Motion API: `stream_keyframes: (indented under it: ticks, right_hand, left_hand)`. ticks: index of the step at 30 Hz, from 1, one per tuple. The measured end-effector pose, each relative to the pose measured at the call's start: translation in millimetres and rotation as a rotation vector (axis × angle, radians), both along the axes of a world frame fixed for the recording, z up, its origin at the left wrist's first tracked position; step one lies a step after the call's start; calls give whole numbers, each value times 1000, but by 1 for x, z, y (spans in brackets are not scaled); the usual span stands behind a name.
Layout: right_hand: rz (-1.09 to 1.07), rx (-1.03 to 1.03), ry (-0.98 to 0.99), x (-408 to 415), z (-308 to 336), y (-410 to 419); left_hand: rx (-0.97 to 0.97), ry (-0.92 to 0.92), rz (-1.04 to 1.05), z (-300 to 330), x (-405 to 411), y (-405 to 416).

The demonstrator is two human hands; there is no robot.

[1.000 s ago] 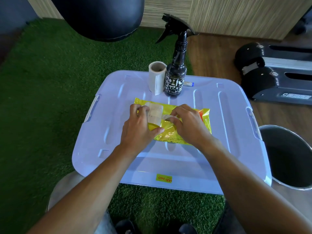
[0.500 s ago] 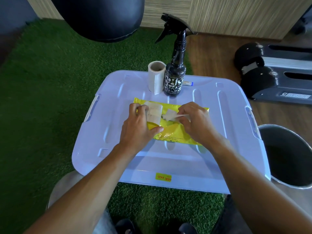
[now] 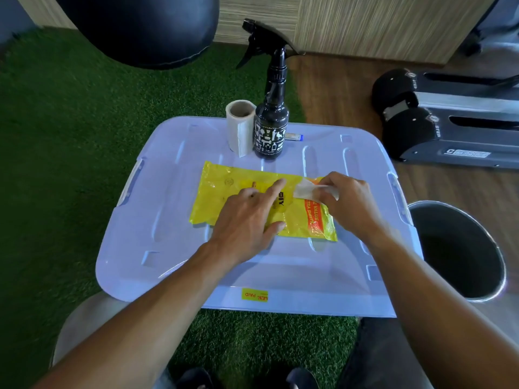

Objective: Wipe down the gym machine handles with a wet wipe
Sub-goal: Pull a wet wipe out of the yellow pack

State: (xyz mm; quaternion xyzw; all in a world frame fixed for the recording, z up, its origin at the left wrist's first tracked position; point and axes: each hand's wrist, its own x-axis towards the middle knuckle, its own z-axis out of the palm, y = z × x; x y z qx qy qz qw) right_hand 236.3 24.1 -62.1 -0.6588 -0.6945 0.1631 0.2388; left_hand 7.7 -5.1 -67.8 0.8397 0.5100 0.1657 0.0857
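A yellow pack of wet wipes (image 3: 224, 192) lies flat on a pale blue plastic bin lid (image 3: 157, 220). My left hand (image 3: 247, 220) rests flat on the pack's middle, fingers spread, pressing it down. My right hand (image 3: 348, 203) is at the pack's right end and pinches a white wet wipe (image 3: 306, 189) between thumb and fingers. The wipe is clear of the pack's opening. No machine handle shows within reach.
A black spray bottle (image 3: 271, 130) and a paper roll (image 3: 239, 127) stand at the lid's far edge. A metal bin (image 3: 460, 248) sits on the floor to the right. Black-and-grey gym equipment (image 3: 438, 119) lies at the far right. A dark punching bag (image 3: 140, 26) hangs above the green turf.
My right hand pulled the wipe out and moved right with it. My left hand let go of the flap and now lies flat on the pack.
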Motion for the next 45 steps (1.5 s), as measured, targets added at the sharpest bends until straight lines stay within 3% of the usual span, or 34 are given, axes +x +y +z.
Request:
stream_keyframes:
  ticks: [5, 14, 32, 35, 38, 41, 45]
  right_hand:
    - [13, -14, 1, 4, -4, 3]
    - [26, 117, -68, 1, -8, -6]
    - [48, -110, -351, -11, -2, 7]
    - [87, -76, -358, -13, 5, 3]
    - [116, 9, -318, -10, 30, -9]
    - [169, 51, -289, -8, 86, -24]
    - [250, 101, -257, -9, 193, -43]
  left_hand:
    - [80, 184, -19, -6, 2, 2]
    - [45, 233, -14, -8, 4, 4]
    - [-31, 339, 10, -4, 12, 3]
    - [-108, 202, 69, 5, 11, 6]
    - [-240, -131, 166, 31, 12, 12]
    - [-528, -456, 171, 93, 18, 20]
    - [-864, -663, 72, 192, 28, 18]
